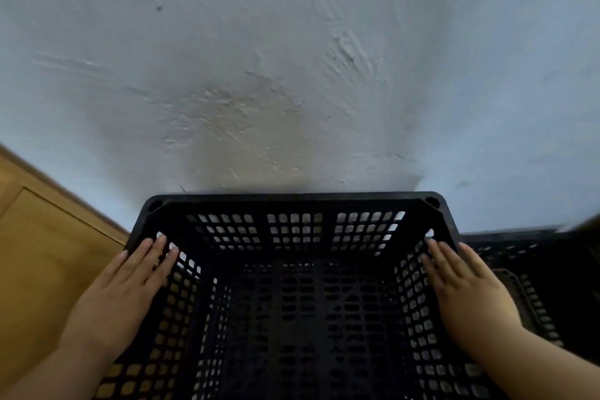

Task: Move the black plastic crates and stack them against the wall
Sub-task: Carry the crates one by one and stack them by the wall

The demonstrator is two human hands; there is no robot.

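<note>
A black plastic crate with perforated walls fills the lower middle of the head view, its open top facing me and its far rim close against the pale wall. My left hand lies flat on the crate's left rim, fingers straight. My right hand lies flat on the right rim, fingers straight and pointing at the wall. A second black crate sits lower, to the right of the first one, also at the wall. What lies under the first crate is hidden.
The rough plastered wall has a yellowish stain above the crate. A wooden floor shows at the lower left, with its skirting running along the wall.
</note>
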